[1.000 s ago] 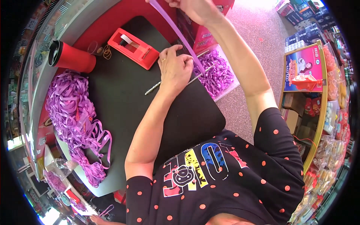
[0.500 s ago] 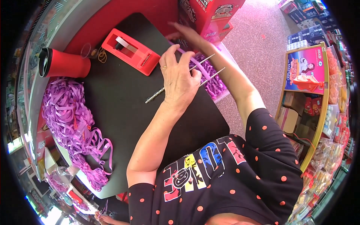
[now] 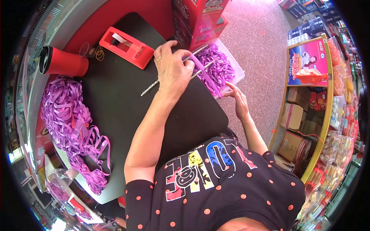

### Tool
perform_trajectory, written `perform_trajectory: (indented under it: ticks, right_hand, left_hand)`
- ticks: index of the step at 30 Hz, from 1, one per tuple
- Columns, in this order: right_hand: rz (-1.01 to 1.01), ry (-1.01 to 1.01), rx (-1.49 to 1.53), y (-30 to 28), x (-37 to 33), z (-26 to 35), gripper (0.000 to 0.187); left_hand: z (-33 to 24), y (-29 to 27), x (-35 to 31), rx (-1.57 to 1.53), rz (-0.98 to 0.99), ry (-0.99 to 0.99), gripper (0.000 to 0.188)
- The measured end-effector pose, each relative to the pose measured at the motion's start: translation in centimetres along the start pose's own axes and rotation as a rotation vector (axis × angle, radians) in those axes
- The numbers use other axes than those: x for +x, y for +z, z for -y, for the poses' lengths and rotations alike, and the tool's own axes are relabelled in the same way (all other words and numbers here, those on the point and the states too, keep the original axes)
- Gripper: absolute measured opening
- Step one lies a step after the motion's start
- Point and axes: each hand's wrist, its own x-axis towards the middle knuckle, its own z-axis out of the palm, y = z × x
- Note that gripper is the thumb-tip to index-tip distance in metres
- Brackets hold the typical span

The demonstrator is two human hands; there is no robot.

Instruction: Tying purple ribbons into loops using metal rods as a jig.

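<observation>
My left hand (image 3: 172, 67) is closed around thin metal rods (image 3: 150, 87) above the black table's far right part. Two rod ends stick out on the right, and a twisted end points left. A flat purple ribbon (image 3: 207, 75) runs from the rods toward my right hand (image 3: 239, 102), which is just off the table's right edge. Its thumb and fingers come together at the ribbon's near end. Beneath the rods is a clear plastic bin (image 3: 239, 74) full of short purple ribbon pieces (image 3: 220, 63).
A large heap of purple ribbon (image 3: 65, 111) lies along the left of the black table (image 3: 127, 111). Behind it are a red tumbler (image 3: 67, 63), rubber bands (image 3: 100, 54) and a red tape dispenser (image 3: 127, 48). A red carton (image 3: 198, 19) stands beyond; shelves (image 3: 304, 111) line the right.
My right hand has swung from the far side back toward me, to the bin's near edge. The ribbon now slants from the rods to it. My left hand has shifted slightly left in view.
</observation>
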Motion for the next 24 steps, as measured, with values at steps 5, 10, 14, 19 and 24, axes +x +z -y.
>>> perform_trajectory:
  ticks: [5,10,14,19,24]
  right_hand:
    - [-0.057,-0.094,0.034,-0.2,-3.2,3.1,0.051]
    - [-0.080,-0.190,-0.069,-1.1,-4.0,5.4,0.050]
    - [-0.045,-0.321,-0.344,-1.1,-4.7,8.5,0.051]
    - [-0.057,-0.429,-0.337,-1.0,-4.5,10.1,0.051]
    - [-0.042,-0.456,0.080,-0.2,-2.7,11.4,0.051]
  left_hand:
    - [0.2,0.2,0.2,-0.005,0.015,0.016,0.016]
    - [0.0,0.4,-0.1,0.010,0.015,0.023,0.016]
    - [0.1,0.3,-0.3,0.021,0.014,0.011,0.015]
    - [0.1,0.3,-0.2,0.020,0.017,0.005,0.015]
    - [0.3,0.3,-0.1,0.021,0.022,-0.008,0.015]
